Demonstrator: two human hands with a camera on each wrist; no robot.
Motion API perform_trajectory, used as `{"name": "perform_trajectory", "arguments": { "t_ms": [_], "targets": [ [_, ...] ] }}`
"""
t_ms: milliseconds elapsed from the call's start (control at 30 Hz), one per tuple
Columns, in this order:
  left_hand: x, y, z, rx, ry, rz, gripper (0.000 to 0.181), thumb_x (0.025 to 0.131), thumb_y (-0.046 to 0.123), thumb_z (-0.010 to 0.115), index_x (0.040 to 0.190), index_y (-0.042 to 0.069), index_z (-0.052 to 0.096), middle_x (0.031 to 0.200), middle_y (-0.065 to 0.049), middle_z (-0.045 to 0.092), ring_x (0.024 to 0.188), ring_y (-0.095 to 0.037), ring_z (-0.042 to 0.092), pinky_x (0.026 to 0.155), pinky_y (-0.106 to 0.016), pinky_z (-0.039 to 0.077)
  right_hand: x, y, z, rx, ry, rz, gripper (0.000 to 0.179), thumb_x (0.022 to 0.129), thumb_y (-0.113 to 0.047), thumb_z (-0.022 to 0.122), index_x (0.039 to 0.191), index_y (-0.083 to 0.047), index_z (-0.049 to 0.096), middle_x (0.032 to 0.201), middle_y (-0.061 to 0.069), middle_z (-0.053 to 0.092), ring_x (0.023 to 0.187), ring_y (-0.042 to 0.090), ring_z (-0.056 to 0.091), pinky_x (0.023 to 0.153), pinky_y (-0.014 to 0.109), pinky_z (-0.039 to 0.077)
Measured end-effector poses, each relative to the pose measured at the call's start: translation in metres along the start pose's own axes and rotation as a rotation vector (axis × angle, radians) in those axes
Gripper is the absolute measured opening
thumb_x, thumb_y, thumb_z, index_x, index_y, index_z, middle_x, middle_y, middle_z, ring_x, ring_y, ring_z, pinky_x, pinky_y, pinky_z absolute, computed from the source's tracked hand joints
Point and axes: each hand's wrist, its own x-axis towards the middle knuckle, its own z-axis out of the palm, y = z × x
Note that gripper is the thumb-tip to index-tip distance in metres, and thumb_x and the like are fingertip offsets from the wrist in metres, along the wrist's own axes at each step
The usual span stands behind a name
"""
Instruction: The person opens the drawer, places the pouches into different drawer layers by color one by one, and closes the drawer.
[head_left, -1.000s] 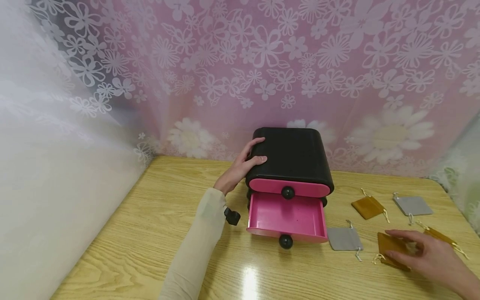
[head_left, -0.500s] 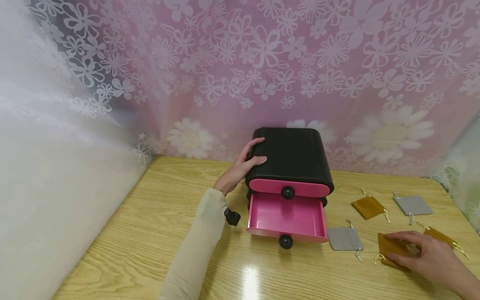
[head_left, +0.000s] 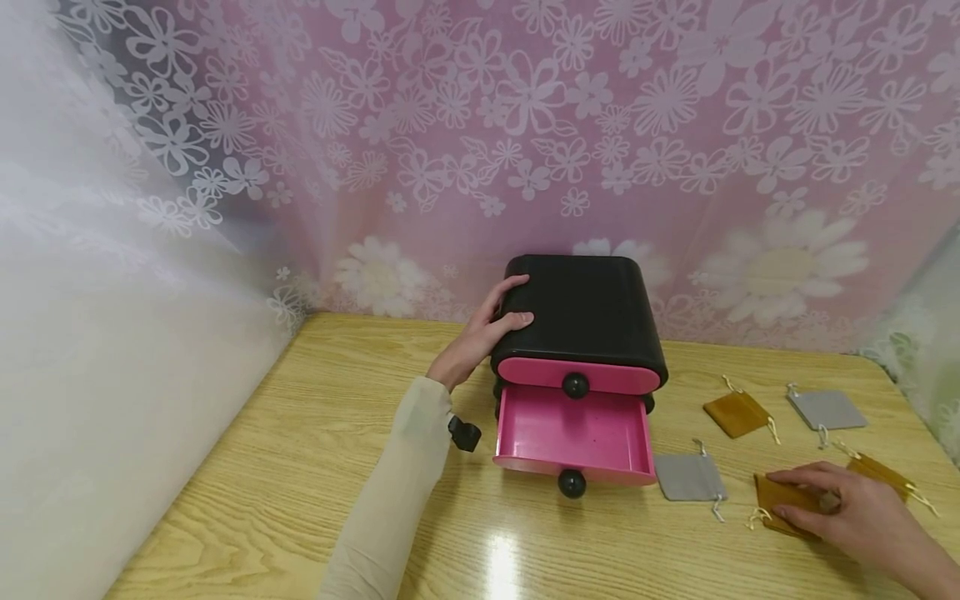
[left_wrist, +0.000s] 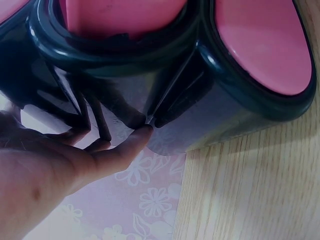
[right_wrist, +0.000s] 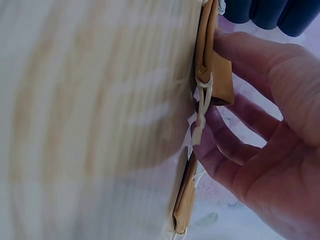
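Note:
A black drawer unit point(head_left: 585, 308) with pink drawers stands at the middle of the table. My left hand point(head_left: 480, 333) holds its left side, with the thumb resting on the top; in the left wrist view, the fingers of the left hand point(left_wrist: 75, 165) lie against the glossy black side. The lower pink drawer point(head_left: 573, 429) is pulled out, with nothing inside. At the right, my right hand point(head_left: 862, 508) pinches a brown drawstring pouch point(head_left: 787, 500) between thumb and fingers. In the right wrist view, the brown pouch point(right_wrist: 222, 82) buckles up from the table under the fingers.
A grey pouch point(head_left: 690, 477) lies just right of the open drawer. Farther back are a brown pouch point(head_left: 737, 414) and another grey pouch point(head_left: 827, 410). One more brown pouch point(head_left: 881, 477) lies beside my right hand. A floral curtain point(head_left: 525, 167) hangs behind the table point(head_left: 300, 467).
My right thumb and fingers have drawn in slightly on the brown pouch, and its upper edge has shifted a little toward me. The left hand and the drawer unit have not moved.

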Motion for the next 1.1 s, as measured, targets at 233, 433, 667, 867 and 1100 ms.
{"name": "perform_trajectory", "arguments": {
  "t_ms": [233, 433, 667, 867, 1100],
  "targets": [
    [0.0, 0.0, 0.0, 0.01, -0.002, -0.001, 0.057, 0.098, 0.038, 0.061, 0.149, 0.051, 0.04, 0.159, 0.002, 0.038, 0.142, -0.023, 0.047, 0.116, -0.051, 0.041, -0.002, -0.002, 0.002, 0.012, 0.033, -0.03, 0.036, 0.065, -0.013, 0.093, 0.099, -0.013, 0.079, 0.086, -0.005, 0.062, 0.059, -0.01, 0.048, 0.05, 0.02, 0.043],
    [-0.001, 0.001, 0.0, 0.004, -0.003, 0.002, 0.055, 0.098, 0.038, 0.061, 0.147, 0.053, 0.041, 0.158, 0.003, 0.039, 0.141, -0.022, 0.048, 0.116, -0.05, 0.041, -0.002, -0.006, 0.001, 0.057, 0.087, -0.051, 0.037, 0.063, -0.007, 0.093, 0.097, -0.015, 0.079, 0.081, -0.016, 0.063, 0.065, -0.015, 0.05, 0.051, 0.018, 0.045],
    [-0.001, 0.001, 0.0, -0.001, -0.003, 0.0, 0.055, 0.099, 0.037, 0.061, 0.146, 0.054, 0.041, 0.159, 0.003, 0.038, 0.142, -0.022, 0.047, 0.117, -0.05, 0.041, 0.003, -0.014, -0.002, 0.13, 0.119, 0.001, 0.032, 0.067, -0.004, 0.091, 0.095, -0.013, 0.077, 0.079, -0.01, 0.073, 0.066, -0.016, 0.053, 0.052, 0.011, 0.044],
    [-0.001, 0.001, -0.001, -0.012, -0.004, 0.001, 0.055, 0.099, 0.036, 0.061, 0.148, 0.053, 0.04, 0.158, 0.003, 0.039, 0.141, -0.022, 0.048, 0.116, -0.051, 0.041, 0.006, -0.021, -0.006, 0.179, 0.142, 0.021, 0.027, 0.071, -0.003, 0.089, 0.093, -0.015, 0.078, 0.079, -0.02, 0.072, 0.069, -0.017, 0.054, 0.052, 0.012, 0.046],
    [-0.002, 0.001, -0.001, -0.011, -0.01, 0.008, 0.056, 0.099, 0.037, 0.061, 0.148, 0.052, 0.04, 0.159, 0.003, 0.039, 0.141, -0.021, 0.047, 0.117, -0.049, 0.041, 0.01, -0.032, -0.012, 0.209, 0.212, -0.02, 0.031, 0.069, 0.0, 0.089, 0.093, -0.017, 0.079, 0.086, -0.036, 0.063, 0.069, -0.018, 0.055, 0.054, 0.008, 0.044]
  ]
}}
